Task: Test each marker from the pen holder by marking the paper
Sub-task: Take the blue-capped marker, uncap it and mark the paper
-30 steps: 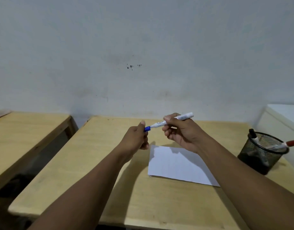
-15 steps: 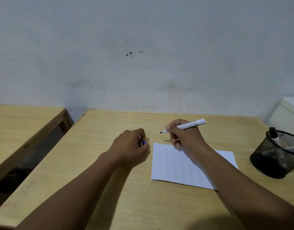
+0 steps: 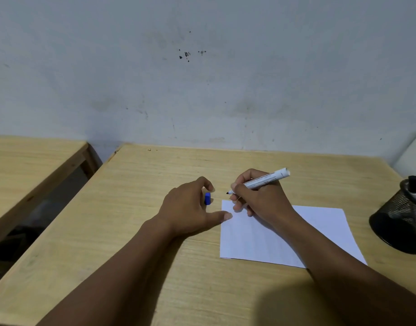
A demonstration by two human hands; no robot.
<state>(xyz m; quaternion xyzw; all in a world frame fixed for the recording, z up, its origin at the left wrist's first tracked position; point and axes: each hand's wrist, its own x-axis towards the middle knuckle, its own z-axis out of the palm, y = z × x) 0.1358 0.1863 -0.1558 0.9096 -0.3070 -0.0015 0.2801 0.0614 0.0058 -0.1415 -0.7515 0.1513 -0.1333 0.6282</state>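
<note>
Two hands busy: right hand (image 3: pixel 261 201) grips uncapped marker (image 3: pixel 261 181) above paper (image 3: pixel 319 231); left hand (image 3: pixel 188 208), loosely curled, apparently releasing blue cap (image 3: pixel 207 198).

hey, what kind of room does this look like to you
Probably a plain study room or classroom, though I can't be sure. Two bare wooden desks stand side by side against a scuffed white wall, with only a sheet of paper and a mesh pen holder out.

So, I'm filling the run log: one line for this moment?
right hand: holds uncapped marker | tip above paper | left hand: blue cap | paper unmarked
</note>
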